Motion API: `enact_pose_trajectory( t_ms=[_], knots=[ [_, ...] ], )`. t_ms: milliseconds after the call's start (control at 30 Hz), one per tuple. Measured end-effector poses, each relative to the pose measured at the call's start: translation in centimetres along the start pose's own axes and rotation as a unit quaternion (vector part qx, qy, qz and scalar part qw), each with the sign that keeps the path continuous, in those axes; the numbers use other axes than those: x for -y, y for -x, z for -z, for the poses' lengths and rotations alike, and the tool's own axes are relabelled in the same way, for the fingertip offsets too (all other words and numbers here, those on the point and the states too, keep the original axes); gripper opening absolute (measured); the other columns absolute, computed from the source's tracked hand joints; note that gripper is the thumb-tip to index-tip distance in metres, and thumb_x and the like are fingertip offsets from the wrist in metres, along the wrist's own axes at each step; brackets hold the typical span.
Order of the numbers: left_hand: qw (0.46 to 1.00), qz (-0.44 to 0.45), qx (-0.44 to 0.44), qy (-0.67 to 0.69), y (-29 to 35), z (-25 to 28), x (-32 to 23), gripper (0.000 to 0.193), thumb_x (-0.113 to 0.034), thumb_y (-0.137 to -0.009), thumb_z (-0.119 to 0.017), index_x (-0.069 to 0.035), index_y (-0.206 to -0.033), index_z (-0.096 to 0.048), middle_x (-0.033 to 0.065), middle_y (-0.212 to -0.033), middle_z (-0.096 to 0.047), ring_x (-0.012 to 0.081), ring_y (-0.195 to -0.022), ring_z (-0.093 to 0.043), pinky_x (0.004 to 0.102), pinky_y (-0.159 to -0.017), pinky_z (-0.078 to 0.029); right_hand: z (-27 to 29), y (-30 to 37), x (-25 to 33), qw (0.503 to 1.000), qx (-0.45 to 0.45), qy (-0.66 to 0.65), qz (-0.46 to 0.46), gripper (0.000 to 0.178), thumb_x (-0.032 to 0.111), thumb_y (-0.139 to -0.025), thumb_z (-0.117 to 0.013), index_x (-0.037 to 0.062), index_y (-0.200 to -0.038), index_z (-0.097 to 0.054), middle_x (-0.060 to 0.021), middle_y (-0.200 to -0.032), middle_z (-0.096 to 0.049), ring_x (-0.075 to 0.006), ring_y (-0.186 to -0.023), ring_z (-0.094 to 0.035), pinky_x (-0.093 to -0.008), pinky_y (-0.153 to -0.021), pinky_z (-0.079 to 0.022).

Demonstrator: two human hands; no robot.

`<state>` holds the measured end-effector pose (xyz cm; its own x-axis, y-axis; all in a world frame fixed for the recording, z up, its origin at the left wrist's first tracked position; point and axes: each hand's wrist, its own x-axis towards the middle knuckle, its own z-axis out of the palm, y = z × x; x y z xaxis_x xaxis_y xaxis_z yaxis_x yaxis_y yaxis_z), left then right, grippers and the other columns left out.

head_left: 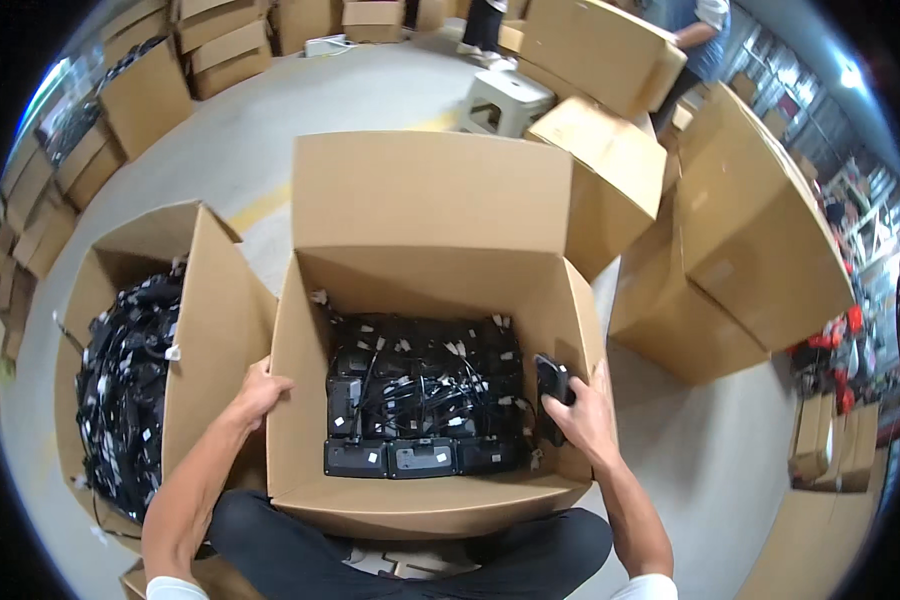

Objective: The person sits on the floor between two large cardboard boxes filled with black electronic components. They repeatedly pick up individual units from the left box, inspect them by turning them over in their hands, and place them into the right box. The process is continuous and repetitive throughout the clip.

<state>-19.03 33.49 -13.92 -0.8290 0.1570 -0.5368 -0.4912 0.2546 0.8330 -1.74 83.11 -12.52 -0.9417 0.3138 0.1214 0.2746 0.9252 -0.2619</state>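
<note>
Between my legs stands an open cardboard box [431, 190] with its far flap raised. Inside lie several black rectangular plastic units [422, 459] with thin cables and white connectors; three make a row along the near side. My left hand [261, 392] is closed on the box's left wall, thumb over the edge. At the right wall, my right hand [586, 415] is closed on a dark plastic piece [552, 378] held upright just inside the box. Some of its fingers lie against the wall, and the piece's lower part blends with the dark units.
To the left, a second open box [206, 300] is heaped with black cabled parts [130, 390]. Large closed cartons [730, 230] stand at right. Beyond are a white stool [505, 103] and a person [698, 40] by a carton. More cartons [148, 98] line the far left.
</note>
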Motion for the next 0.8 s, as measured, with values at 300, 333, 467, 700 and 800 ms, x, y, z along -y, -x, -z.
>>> enact_pose_trajectory(
  t_ms=[300,333,467,700,800],
  knots=[
    [0.998,-0.035,0.042,-0.028,-4.0,-1.5,0.5,0.039,0.002,-0.083,-0.058,-0.002,-0.121,-0.067,0.0066,-0.095,-0.071,0.0122,-0.079,-0.065,0.0300,-0.068,-0.054,-1.4,-2.0,-1.2,0.990,-0.047,0.027,-0.133,0.040,0.034,-0.081,-0.075,-0.0049,-0.090,-0.071,-0.0225,-0.097,-0.068,-0.0405,-0.088,-0.069,-0.0506,-0.083,-0.055],
    [0.997,-0.049,0.056,-0.038,-5.1,-1.5,0.8,0.038,0.001,-0.083,-0.058,-0.002,-0.120,-0.067,0.0052,-0.094,-0.070,0.0117,-0.077,-0.064,0.0293,-0.067,-0.053,-1.4,-1.7,-0.7,0.986,-0.044,0.027,-0.158,0.038,0.034,-0.082,-0.076,-0.0033,-0.089,-0.071,-0.0214,-0.095,-0.068,-0.0397,-0.087,-0.068,-0.0498,-0.082,-0.055],
    [0.982,-0.087,0.131,-0.101,-8.7,-3.8,0.3,0.041,-0.002,-0.083,-0.056,-0.002,-0.123,-0.066,0.0033,-0.092,-0.068,0.0101,-0.076,-0.061,0.0282,-0.065,-0.051,-3.9,2.8,-2.4,0.976,-0.115,0.025,-0.182,0.034,0.030,-0.083,-0.078,-0.0020,-0.093,-0.071,-0.0207,-0.097,-0.070,-0.0399,-0.091,-0.068,-0.0470,-0.083,-0.053],
    [0.947,-0.101,0.182,-0.244,-8.8,-4.5,-2.0,0.069,-0.008,-0.085,-0.049,-0.004,-0.153,-0.041,0.0264,-0.106,-0.070,0.0341,-0.086,-0.070,0.0430,-0.083,-0.055,-6.3,7.5,-1.2,0.963,-0.141,-0.090,-0.214,0.025,0.010,-0.090,-0.071,-0.0049,-0.110,-0.065,-0.0159,-0.098,-0.066,-0.0315,-0.088,-0.064,-0.0397,-0.083,-0.052],
    [0.934,-0.172,0.123,-0.289,-9.6,-4.2,0.6,0.068,-0.015,-0.090,-0.050,-0.005,-0.156,-0.035,0.0328,-0.111,-0.067,0.0504,-0.094,-0.067,0.0525,-0.088,-0.054,-6.4,7.9,-1.4,0.963,-0.122,-0.044,-0.236,0.034,0.013,-0.089,-0.072,-0.0035,-0.116,-0.060,-0.0188,-0.100,-0.063,-0.0358,-0.088,-0.063,-0.0415,-0.081,-0.052]
  ],
)
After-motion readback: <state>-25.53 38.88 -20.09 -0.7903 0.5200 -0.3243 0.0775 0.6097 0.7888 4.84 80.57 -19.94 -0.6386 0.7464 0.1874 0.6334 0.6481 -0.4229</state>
